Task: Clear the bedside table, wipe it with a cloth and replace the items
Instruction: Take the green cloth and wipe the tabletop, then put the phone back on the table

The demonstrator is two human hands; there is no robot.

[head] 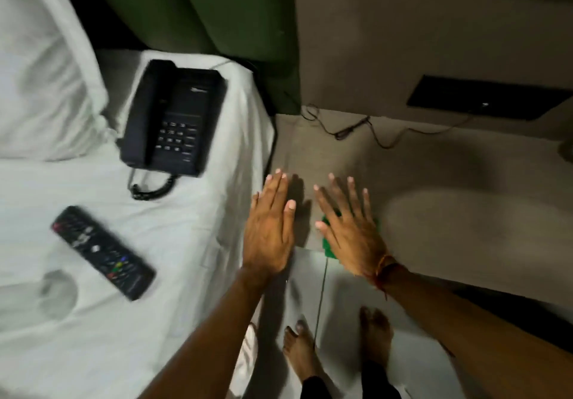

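Head view looks down on a grey bedside table beside a bed covered by a white sheet. Both hands lie over the table's near left corner. The left hand is spread flat with fingers straight, palm down, gripping nothing; it sits over the table's left edge, just beside the bed. The right hand is also flat and spread, palm down, pressing on a green cloth that shows beneath it at the thumb side and a little past the little finger; the fingers are not curled around the cloth. A red-orange thread band circles the right wrist.

A black telephone rests on the sheet near the bed's right edge, close to the pillow, its coiled cord looping just below it. A black remote control lies on the sheet farther toward the near side, well apart from the telephone and angled. A thin dark cable trails along the table's far edge, by the wall. A dark wall panel is set in the wall above the table's far right part. Green padding rises behind the bed's far edge. Two bare feet stand on the pale floor below the table's near edge. Much of the frame is softened by motion blur.
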